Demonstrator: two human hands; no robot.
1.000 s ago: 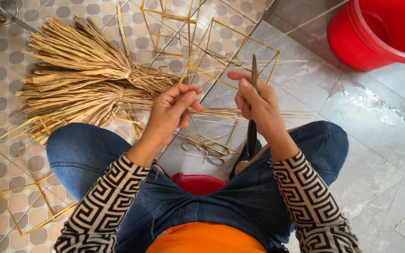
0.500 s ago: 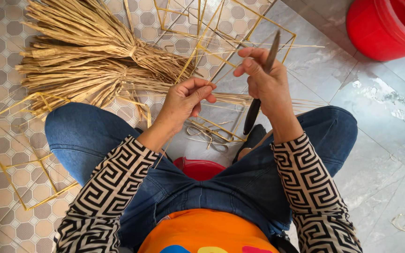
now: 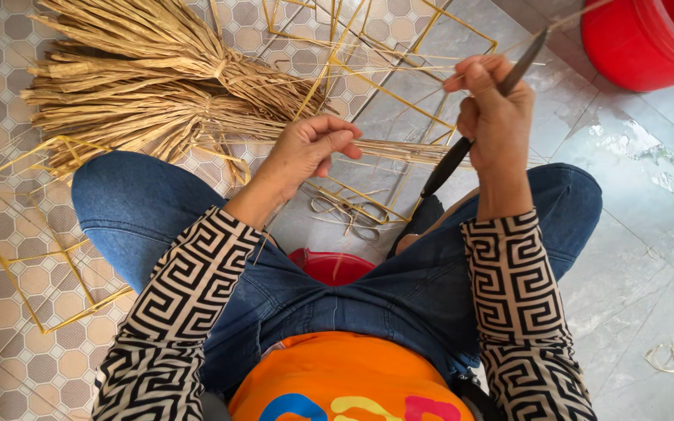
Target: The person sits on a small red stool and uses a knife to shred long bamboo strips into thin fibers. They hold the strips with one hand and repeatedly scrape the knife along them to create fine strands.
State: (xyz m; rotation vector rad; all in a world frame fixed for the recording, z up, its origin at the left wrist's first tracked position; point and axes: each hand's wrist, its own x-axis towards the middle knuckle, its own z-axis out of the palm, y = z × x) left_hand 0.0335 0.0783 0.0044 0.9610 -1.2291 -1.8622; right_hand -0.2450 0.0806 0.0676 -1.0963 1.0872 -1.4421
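Head cam, mid-frame: left hand fingers pinched shut on the straw strands, right hand fisted around a dark-handled knife, so I'd keep that straw taut and the blade angled away from the fingers.

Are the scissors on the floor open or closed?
Cannot tell: the scissors lie flat on the tiles between the knees, and only the looped handles show clearly.
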